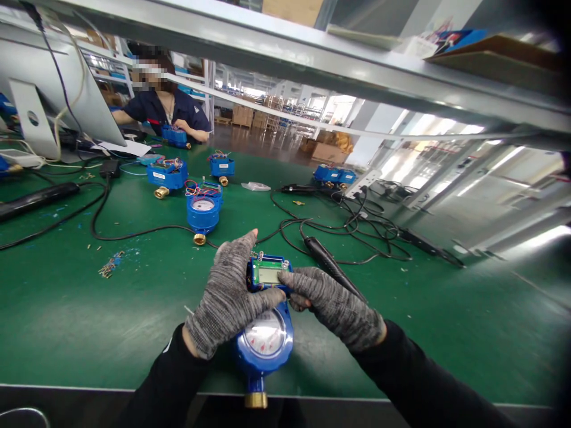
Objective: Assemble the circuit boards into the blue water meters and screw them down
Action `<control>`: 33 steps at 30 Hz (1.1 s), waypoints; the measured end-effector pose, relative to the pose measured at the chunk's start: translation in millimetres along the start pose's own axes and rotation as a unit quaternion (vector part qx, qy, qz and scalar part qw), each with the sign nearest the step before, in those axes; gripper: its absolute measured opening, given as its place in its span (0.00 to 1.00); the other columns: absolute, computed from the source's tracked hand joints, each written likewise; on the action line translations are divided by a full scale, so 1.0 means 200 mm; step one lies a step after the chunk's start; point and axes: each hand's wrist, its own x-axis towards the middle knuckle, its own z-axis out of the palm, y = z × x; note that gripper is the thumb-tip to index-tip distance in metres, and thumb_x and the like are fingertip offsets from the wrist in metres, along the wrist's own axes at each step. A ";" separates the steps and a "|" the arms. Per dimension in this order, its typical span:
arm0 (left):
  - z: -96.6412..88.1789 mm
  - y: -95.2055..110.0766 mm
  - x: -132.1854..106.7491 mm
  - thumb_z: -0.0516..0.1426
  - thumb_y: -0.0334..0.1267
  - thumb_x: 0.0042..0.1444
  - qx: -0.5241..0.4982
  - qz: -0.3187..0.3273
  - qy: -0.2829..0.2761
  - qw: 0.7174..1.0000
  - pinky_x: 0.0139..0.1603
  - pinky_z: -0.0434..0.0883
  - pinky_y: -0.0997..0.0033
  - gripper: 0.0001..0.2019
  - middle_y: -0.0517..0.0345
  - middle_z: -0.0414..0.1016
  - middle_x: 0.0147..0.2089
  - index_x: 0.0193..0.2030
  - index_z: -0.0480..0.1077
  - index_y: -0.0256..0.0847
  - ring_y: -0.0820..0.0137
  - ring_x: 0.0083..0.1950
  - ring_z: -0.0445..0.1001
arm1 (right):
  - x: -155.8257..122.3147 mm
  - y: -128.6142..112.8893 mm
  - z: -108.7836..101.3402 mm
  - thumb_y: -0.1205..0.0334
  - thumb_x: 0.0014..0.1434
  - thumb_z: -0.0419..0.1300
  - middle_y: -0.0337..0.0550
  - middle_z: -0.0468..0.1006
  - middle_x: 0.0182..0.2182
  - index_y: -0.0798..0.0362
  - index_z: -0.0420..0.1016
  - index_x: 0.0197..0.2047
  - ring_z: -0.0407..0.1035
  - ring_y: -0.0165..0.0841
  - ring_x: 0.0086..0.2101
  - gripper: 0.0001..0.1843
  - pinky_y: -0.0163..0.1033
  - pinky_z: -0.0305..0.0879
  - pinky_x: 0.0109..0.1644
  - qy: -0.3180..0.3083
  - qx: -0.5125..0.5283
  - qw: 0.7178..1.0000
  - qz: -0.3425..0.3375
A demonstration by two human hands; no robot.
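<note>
A blue water meter (282,340) with a round dial and a brass threaded end lies before me, close to the table's front edge. The box at its far end has no lid, and a green circuit board (269,274) with a small grey display shows inside. Wrapped round the box's left side, my left hand (232,294) wears a grey knit glove with bare fingertips, its thumb lying across the near side. My right hand (332,303), gloved alike, grips the box's right side, one fingertip at the display's edge. The fingers beneath are partly hidden.
Several other blue meters (203,215) stand farther back on the green table (147,321). A black corded tool (332,267) and tangled cables lie to the right. Small screws (110,266) are scattered left. A monitor (49,77) and a seated co-worker (163,107) are beyond; a shelf beam crosses overhead.
</note>
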 end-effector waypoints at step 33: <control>-0.07 -0.10 0.11 0.67 0.37 0.45 -0.252 -0.063 -0.210 0.943 0.58 0.70 0.56 0.30 0.52 0.73 0.57 0.57 0.68 0.47 0.58 0.58 0.71 | -0.01 -0.01 -0.02 0.49 0.57 0.63 0.37 0.68 0.23 0.53 0.74 0.27 0.63 0.30 0.27 0.16 0.38 0.60 0.33 0.007 0.010 1.000 -0.007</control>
